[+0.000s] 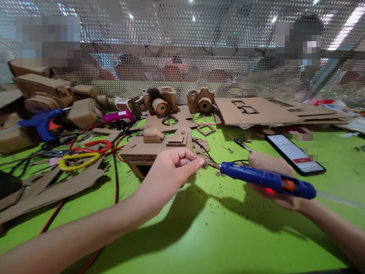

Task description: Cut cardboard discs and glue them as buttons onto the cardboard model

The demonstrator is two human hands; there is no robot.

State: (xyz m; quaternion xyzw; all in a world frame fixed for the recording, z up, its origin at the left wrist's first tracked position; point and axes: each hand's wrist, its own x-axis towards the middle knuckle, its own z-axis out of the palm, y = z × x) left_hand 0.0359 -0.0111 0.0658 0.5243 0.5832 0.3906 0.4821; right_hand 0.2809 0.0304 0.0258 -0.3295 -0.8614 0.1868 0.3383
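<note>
My right hand [270,167] is wrapped round a blue hot glue gun [251,173], which points left with a clear glue stick [339,198] out of its back and a red light lit. The gun's metal nozzle is at the fingertips of my left hand [176,167]. Those fingers are pinched on a small brown piece, apparently cardboard [205,165], mostly hidden by the thumb. Behind my left hand stands a cardboard camera body [142,150] with raised parts on top and a dark opening in its front.
Two cardboard cameras [201,101] stand at the back beside cut cardboard sheets [273,110]. A phone [295,154] and a pen [243,145] lie right. Yellow-handled scissors [80,160], cables, another blue glue gun [42,123] and scraps crowd the left. A perforated metal screen [182,34] closes the back.
</note>
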